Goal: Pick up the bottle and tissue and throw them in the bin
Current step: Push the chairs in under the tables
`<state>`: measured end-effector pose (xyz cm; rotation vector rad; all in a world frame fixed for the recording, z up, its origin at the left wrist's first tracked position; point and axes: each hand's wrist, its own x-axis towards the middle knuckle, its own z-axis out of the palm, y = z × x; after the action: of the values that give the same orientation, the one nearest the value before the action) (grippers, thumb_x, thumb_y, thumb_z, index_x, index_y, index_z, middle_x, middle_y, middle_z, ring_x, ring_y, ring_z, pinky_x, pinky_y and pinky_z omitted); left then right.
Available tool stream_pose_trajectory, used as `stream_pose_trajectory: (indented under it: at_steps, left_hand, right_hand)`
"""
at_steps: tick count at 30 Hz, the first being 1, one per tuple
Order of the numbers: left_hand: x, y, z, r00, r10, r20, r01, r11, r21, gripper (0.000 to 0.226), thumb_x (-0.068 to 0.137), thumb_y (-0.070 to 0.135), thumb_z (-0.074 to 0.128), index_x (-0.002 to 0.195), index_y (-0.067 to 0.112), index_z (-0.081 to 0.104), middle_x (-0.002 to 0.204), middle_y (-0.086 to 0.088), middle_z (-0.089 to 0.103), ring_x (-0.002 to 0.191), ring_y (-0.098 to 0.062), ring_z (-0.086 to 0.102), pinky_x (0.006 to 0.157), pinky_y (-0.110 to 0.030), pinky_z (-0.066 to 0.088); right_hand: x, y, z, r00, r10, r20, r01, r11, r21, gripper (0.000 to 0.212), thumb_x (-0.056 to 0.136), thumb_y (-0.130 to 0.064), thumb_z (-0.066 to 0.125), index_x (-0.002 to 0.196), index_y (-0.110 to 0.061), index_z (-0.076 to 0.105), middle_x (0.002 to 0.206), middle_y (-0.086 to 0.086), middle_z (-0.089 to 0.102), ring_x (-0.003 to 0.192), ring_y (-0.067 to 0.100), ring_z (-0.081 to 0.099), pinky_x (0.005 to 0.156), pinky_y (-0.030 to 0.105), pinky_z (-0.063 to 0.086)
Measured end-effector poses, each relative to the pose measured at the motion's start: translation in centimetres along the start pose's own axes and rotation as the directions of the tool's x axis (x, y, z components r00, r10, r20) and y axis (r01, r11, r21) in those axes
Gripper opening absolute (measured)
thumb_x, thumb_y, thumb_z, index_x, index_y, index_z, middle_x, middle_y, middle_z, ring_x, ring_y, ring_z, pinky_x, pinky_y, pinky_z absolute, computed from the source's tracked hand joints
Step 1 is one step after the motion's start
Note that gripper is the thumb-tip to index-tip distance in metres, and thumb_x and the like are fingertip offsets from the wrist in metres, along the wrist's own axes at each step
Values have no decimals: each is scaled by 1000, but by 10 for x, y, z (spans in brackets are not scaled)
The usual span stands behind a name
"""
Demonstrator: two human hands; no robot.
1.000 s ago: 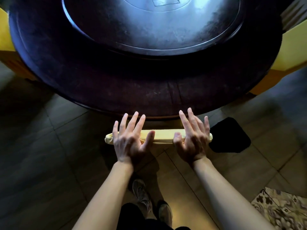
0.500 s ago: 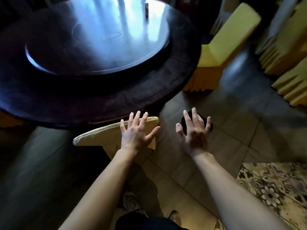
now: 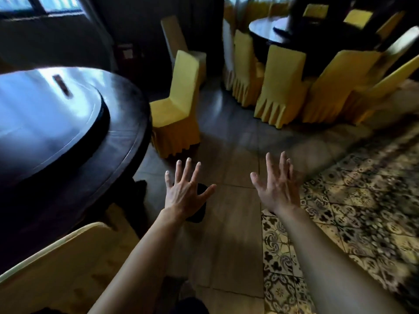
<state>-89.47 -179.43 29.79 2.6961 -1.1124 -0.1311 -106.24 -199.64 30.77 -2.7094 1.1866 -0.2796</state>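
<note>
Bin, possibly the dark object on the floor beside the bench edge; its axis is unclear. Your left hand overlaps it. Left hand and right hand: grip spread open, empty.

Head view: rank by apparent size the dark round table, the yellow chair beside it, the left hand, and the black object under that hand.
1. Dark round table
2. Yellow chair
3. Left hand, nearer the camera
4. Black object, partly hidden

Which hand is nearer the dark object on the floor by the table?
Left. The left hand is spread open right over the dark object, partly covering it in view. The right hand is open too, well off to its right above the bare tiles.
</note>
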Motion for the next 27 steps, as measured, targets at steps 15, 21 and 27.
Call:
stream_pose_trajectory:
  at_steps: [15,21,27]
  left_hand:
    - [239,64,6,990,137,-40,-138,990,-10,90,90,81,24,162,32,3,171,0,-11,156,-26,-17,122,-60,-4]
    - [333,57,-3,992,118,-45,-119,993,-21,86,92,77,26,162,31,7,171,1,-6,156,-26,-12,123,-60,-2]
    - [410,57,2,996,91,-9,-91,996,19,87,90,79,17,162,32,-2,169,-1,-17,155,-27,-19,123,-61,-4]
  right_hand:
    - [194,33,-2,991,137,9,-137,991,0,94,80,-82,-3,162,-36,-3,169,12,-17,157,33,-3,124,58,-7]
    - [278,27,10,986,165,23,-164,985,-43,92,81,-83,-8,161,-37,-7,169,11,-16,157,32,-1,124,58,-7]
    - [363,38,18,985,172,30,-171,984,-40,87,85,-82,-2,160,-38,-9,169,12,-18,157,32,-5,123,58,-10]
